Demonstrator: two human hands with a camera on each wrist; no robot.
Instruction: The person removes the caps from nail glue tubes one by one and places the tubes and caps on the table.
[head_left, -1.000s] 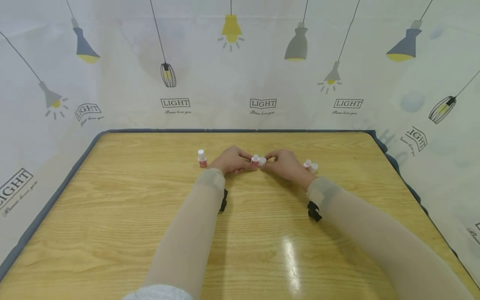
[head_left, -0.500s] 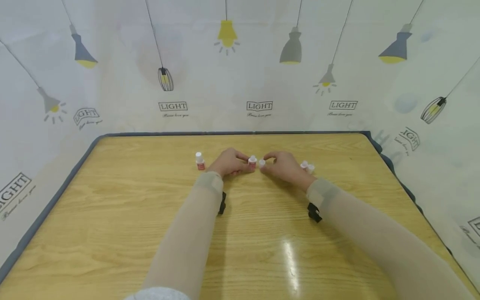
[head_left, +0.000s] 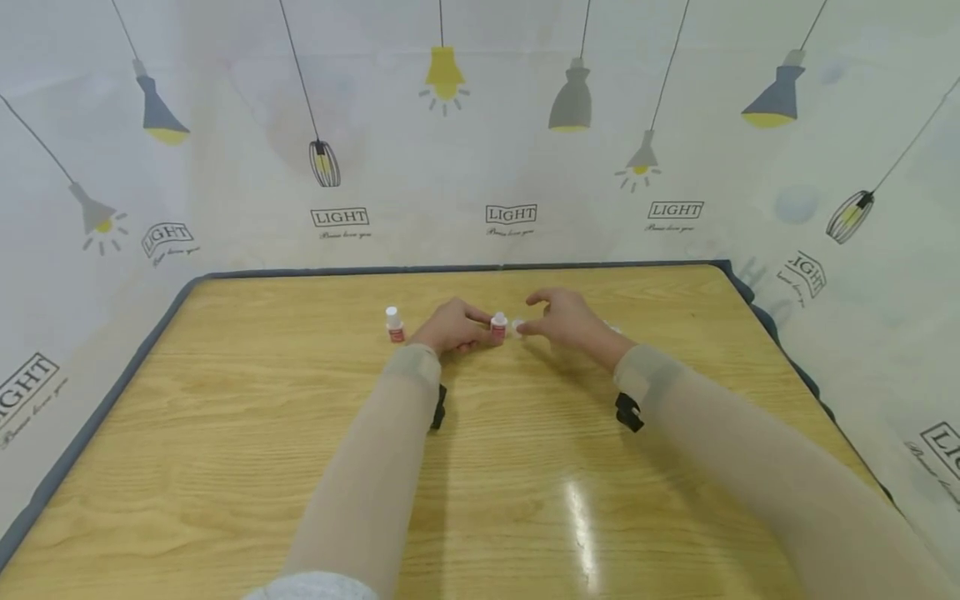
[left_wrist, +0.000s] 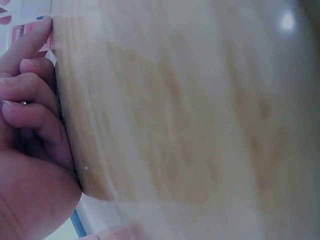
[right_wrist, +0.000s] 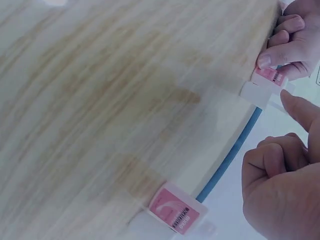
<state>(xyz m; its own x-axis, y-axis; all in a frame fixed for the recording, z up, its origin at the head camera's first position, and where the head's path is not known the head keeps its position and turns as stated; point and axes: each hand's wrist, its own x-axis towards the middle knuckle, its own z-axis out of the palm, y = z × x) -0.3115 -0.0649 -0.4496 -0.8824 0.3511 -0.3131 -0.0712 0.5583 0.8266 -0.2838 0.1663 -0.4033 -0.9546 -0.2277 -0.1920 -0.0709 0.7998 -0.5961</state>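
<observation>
your right hand [head_left: 570, 319] has let go of the white cap [head_left: 518, 328] since half a second ago: index lifted off, now well apart from the thumb. thumb tip is right by the cap; can't tell if it touches. head view shifted slightly too.

left hand [head_left: 456, 327] has thumb and finger pinched on the middle bottle [head_left: 498, 327], which stands upright on the desk [head_left: 510, 467], nozzle bare. cap sits just beside it, on the right hand's side.

handling, my read: bottle is light, likely smooth stiff plastic. small footprint, so a side bump could tip it, and with the nozzle bare it may leak if it falls or gets squeezed. hold low on the label, light pinch, as you have it. cap is tiny and probably slick; take it by its sides, fingertips only, or it may skid.

left of you: capped bottle [head_left: 395, 326], upright, near the left hand. right: open bottle [right_wrist: 176, 209], loose lid [right_wrist: 146, 226] beside it, mostly hidden behind your wrist from the head view.
</observation>
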